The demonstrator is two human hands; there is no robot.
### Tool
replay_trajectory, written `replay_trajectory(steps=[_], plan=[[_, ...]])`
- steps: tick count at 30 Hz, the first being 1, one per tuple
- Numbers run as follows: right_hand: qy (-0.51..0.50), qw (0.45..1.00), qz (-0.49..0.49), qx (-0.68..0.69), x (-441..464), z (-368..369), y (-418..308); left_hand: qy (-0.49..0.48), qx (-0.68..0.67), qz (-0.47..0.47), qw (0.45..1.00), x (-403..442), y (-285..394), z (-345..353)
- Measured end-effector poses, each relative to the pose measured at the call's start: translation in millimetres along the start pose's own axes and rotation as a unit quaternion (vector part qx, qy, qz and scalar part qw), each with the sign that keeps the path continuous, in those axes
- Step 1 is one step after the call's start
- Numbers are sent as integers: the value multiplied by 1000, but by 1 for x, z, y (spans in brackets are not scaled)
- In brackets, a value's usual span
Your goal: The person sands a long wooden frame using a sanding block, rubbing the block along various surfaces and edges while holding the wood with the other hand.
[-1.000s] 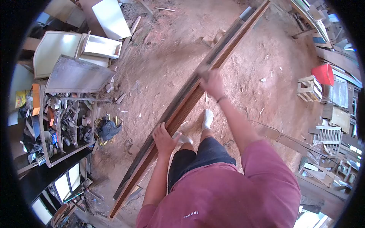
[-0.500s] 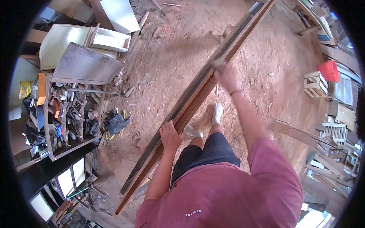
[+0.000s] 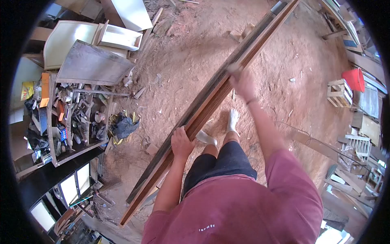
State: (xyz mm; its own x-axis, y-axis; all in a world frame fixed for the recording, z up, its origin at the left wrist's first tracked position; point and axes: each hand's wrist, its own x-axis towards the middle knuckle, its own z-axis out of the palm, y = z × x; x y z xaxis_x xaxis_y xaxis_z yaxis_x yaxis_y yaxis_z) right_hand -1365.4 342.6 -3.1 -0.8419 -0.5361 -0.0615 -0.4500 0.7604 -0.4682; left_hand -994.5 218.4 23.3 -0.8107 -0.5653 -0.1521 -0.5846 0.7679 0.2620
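A long reddish-brown wooden plank (image 3: 215,97) runs diagonally from lower left to upper right before me, with a darker, weathered beam (image 3: 195,106) along its far side. My left hand (image 3: 182,143) grips the plank's near part, fingers curled over its top edge. Farther up, my right hand (image 3: 243,84) is closed at the plank's upper face, smeared by motion. Under its fingers is a small pale block-like piece (image 3: 233,67), too blurred to name. What supports the wood is mostly hidden.
On the left stands an open cabinet frame (image 3: 52,122) crammed with tools and scraps, beside a black bag (image 3: 124,127). A red bucket (image 3: 353,79) and wooden crate (image 3: 339,93) are at right. A cable (image 3: 300,135) and wood offcuts lie on the dirt floor.
The view has shifted slightly. My left hand keeps its place on the plank. My right hand, blurred in both frames, stays over nearly the same stretch of wood.
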Motion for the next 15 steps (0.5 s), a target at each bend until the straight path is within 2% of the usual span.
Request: replay_trajectory(steps=[3, 5, 6, 8, 9, 10, 12, 13, 14, 15], plan=[[-169, 980, -108, 8, -129, 34, -85, 18, 4, 16, 1000, -1, -4, 5], [-65, 962, -245, 105, -185, 45, -109, 14, -18, 8, 1000, -3, -5, 5], [-76, 957, -258, 110, -175, 54, -96, 20, -40, 11, 999, 1, -7, 5], [-133, 967, -216, 26, -122, 72, -40, 23, -34, 4, 999, 4, -5, 2], [-9, 971, -237, 31, -83, 65, -2, 25, -29, 13, 999, 1, -4, 0], [-179, 979, -90, 44, -33, 1, -12, 24, -24, 11, 999, -1, -3, 3], [28, 984, -178, 17, 27, -14, 31, 11, -29, -3, 999, -2, -3, 2], [130, 987, -88, -37, 35, 0, 50, -2, -46, -12, 999, -2, -2, 0], [134, 987, -75, -48, 30, 11, 49, -2, -41, -30, 999, -5, -5, 0], [112, 987, -109, -31, 10, 25, 36, 4, -40, -24, 999, -3, -6, 4]])
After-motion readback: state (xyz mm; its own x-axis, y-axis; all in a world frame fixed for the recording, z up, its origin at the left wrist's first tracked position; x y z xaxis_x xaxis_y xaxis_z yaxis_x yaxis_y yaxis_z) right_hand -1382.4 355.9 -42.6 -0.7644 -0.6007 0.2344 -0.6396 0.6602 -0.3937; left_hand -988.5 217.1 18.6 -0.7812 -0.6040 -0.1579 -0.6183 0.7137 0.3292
